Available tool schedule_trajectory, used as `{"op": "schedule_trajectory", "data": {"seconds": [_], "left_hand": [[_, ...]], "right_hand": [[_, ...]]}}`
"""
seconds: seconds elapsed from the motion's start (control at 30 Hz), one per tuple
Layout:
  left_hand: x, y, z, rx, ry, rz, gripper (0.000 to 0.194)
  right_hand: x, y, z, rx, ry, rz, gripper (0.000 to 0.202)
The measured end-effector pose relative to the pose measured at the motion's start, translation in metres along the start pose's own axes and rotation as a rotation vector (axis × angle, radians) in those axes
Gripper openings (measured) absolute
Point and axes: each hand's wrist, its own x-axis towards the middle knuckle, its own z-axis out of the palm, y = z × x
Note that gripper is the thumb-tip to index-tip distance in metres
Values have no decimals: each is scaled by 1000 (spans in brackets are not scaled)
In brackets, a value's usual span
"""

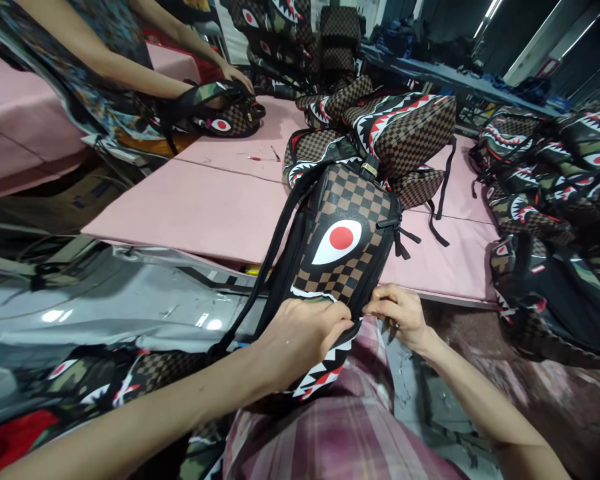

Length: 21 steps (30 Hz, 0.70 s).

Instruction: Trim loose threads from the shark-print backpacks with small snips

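Pink-covered counter [205, 207] spans the head view, in a workroom stocked with patterned bags; checkered backpack [337, 233], bearing a red-and-white eye, lies tilted over the near edge, its lower end at the wearer's plaid-clad lap [350, 433]; left hand [313, 337] is closed, fingers curled on the backpack's lower front; right hand [395, 310] is nearly closed, fingertips pinched at the backpack's side edge, the exact part gripped being too small to tell; piled bags [410, 133] sit just beyond; across the counter, a co-worker's hands hold a camouflage-and-check bag [230, 113]; further bags [540, 287] are heaped at right.
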Motion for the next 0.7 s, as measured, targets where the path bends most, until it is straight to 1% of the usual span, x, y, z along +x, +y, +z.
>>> {"op": "schedule_trajectory", "data": {"seconds": [0.07, 0.17, 0.23, 0.3, 0.37, 0.43, 0.47, 0.53, 0.6, 0.63, 0.7], "left_hand": [[10, 3, 5, 4, -26, -45, 26], [20, 7, 10, 48, -100, -184, 23], [20, 9, 12, 67, -90, -243, 24], [18, 9, 14, 58, -53, -246, 28], [14, 9, 16, 65, -21, -236, 32], [10, 8, 15, 78, -11, -246, 30], [9, 8, 13, 77, -25, -273, 29], [8, 7, 7, 35, -86, -358, 26], [8, 7, 0, -46, -143, -435, 25], [8, 7, -2, -90, -152, -449, 24], [8, 6, -6, -176, -134, -438, 25]], "right_hand": [[5, -7, 0, -8, -18, 2, 9], [7, -17, 5, 9, -28, 60, 8], [8, -22, 11, 18, -9, 75, 7], [11, -24, 16, 14, 23, 60, 7], [13, -23, 17, -3, 53, 31, 7], [11, -22, 10, -39, 97, 55, 8], [9, -22, 4, -86, 101, 102, 13], [2, -23, -9, -240, 64, 222, 27], [-6, -26, -19, -375, -23, 296, 40], [-10, -28, -22, -398, -59, 301, 40], [-14, -33, -21, -357, -84, 263, 28]]}}
